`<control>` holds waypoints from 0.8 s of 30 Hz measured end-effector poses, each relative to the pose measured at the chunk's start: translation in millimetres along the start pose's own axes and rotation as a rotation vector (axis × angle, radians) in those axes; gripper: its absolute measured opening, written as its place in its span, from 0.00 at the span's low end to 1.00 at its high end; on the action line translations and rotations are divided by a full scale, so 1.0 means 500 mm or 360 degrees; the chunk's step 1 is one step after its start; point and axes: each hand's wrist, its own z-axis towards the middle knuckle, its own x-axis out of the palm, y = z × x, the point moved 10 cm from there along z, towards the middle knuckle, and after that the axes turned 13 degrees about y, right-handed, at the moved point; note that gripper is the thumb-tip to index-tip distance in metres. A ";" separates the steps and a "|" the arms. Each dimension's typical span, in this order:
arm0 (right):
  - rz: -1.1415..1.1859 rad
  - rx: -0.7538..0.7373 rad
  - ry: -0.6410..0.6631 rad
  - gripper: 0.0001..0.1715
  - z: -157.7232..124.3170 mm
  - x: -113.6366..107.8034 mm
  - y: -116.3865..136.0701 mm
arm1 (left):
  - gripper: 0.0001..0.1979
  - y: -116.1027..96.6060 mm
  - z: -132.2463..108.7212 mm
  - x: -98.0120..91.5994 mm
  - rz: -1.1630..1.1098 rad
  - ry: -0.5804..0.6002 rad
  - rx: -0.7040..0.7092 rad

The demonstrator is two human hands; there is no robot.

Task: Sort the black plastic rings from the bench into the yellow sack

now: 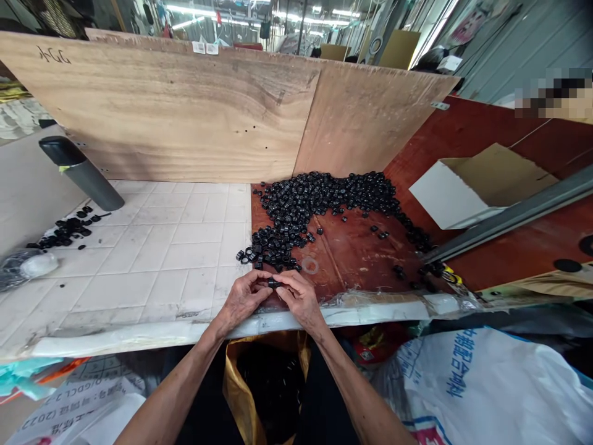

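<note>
Between the fingertips of both hands is a small black ring-like part (pixel 273 282), held just above the bench near its front edge. My left hand (pixel 244 298) pinches it from the left, thumb and fingers closed. From the other side my right hand (pixel 300 298) grips it in the same way. Fingers cover much of the part, so its full shape is hidden. Right behind my hands a large heap of small black rings (pixel 319 198) spreads over the red-brown board (pixel 343 253). Below, between my legs, a yellow bag (pixel 241 386) stands open with many black pieces inside.
A dark bottle (pixel 88 176) and a few black pieces (pixel 67 233) are at the left of the white-taped surface (pixel 185 247). A wooden panel (pixel 194 111) closes the back. To the right are a cardboard box (pixel 467 191), a metal bar (pixel 509 213) and a white sack (pixel 491 383).
</note>
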 end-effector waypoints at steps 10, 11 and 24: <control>0.0112 0.0208 -0.0070 0.08 -0.008 0.003 -0.028 | 0.15 -0.006 -0.002 0.006 0.0100 0.0006 0.0095; 0.0089 0.0239 -0.0057 0.09 -0.007 0.003 -0.029 | 0.14 -0.008 -0.003 0.006 0.0154 0.0007 0.0110; -0.0401 0.0015 -0.0138 0.14 -0.012 0.002 0.027 | 0.13 -0.010 -0.004 0.009 0.0150 0.0013 0.0092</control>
